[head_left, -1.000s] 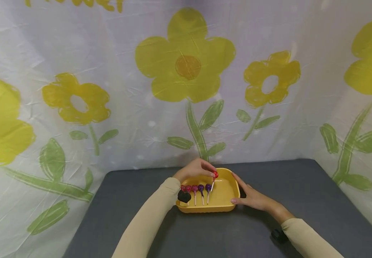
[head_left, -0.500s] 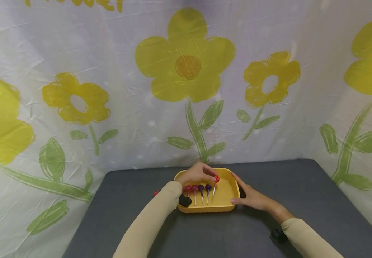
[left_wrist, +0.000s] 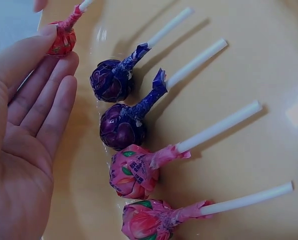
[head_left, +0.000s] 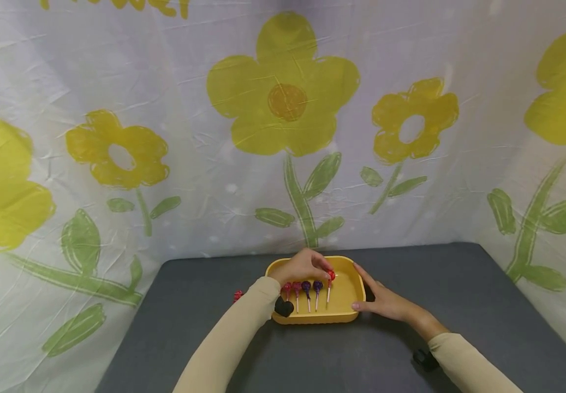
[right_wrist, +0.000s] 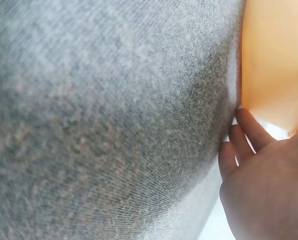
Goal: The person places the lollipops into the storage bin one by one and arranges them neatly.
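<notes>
In the head view my left hand [head_left: 304,266] pinches a red-wrapped lollipop [head_left: 331,275] by its round head over the yellow tray [head_left: 346,315], the white stick pointing toward me. The left wrist view shows the thumb on top of the red wrapper [left_wrist: 64,42], the other fingers extended beneath. Beside it lie two purple lollipops [left_wrist: 112,80] and two pink lollipops [left_wrist: 134,172] in a row, heads along the tray's far side. My right hand [head_left: 386,301] holds the tray's right end, thumb at the front corner and fingers along the outer wall [right_wrist: 261,60].
A red-wrapped lollipop [head_left: 238,295] lies on the dark grey table [head_left: 341,360] left of the tray, partly behind my left sleeve. A curtain [head_left: 204,207] printed with yellow flowers hangs behind the table and along its sides.
My left hand has moved slightly right and toward me, lowering the red lollipop; its stick has swung straighter. A red lollipop left of the tray has come into view. The right hand stays put.
</notes>
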Demonstrator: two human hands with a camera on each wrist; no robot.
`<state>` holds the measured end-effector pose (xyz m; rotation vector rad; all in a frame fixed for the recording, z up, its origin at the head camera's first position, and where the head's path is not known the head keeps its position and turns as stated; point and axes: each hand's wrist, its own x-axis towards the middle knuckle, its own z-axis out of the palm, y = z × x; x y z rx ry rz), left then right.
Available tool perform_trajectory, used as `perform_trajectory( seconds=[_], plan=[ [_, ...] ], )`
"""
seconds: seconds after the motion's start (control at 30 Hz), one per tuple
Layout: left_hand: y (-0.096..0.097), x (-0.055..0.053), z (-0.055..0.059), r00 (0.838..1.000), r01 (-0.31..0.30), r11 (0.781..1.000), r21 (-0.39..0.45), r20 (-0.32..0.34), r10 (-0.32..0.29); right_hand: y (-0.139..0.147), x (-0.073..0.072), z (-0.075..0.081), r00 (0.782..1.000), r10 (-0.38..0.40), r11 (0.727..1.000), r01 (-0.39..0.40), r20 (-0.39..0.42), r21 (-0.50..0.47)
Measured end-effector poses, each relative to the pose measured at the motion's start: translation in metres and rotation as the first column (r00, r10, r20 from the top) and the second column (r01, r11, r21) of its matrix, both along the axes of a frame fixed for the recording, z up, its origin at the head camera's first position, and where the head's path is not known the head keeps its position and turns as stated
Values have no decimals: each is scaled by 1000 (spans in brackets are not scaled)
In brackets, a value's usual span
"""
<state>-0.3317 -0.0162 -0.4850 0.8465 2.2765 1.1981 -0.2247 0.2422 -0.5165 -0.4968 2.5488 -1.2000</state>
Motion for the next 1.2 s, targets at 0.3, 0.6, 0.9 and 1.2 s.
perform_trajectory(
  seconds=[0.3,0.6,0.9,1.2],
  plan=[
    [4,3,4,998,12,998,-67,-62,-16,0,0,0,1000,11,1000,-11,-4,-12],
    [8,8,9,994,-24,987,-159,-110,7,0,0,-1,1000,6,1000,-6,-3,-2],
    [11,8,9,990,-24,978,-209,-140,-5,0,-1,0,1000,4,1000,-3,-11,3],
    [10,6,3,990,-35,972,-233,-139,3,-1,0,0,1000,11,1000,-11,-8,-17]
  ],
)
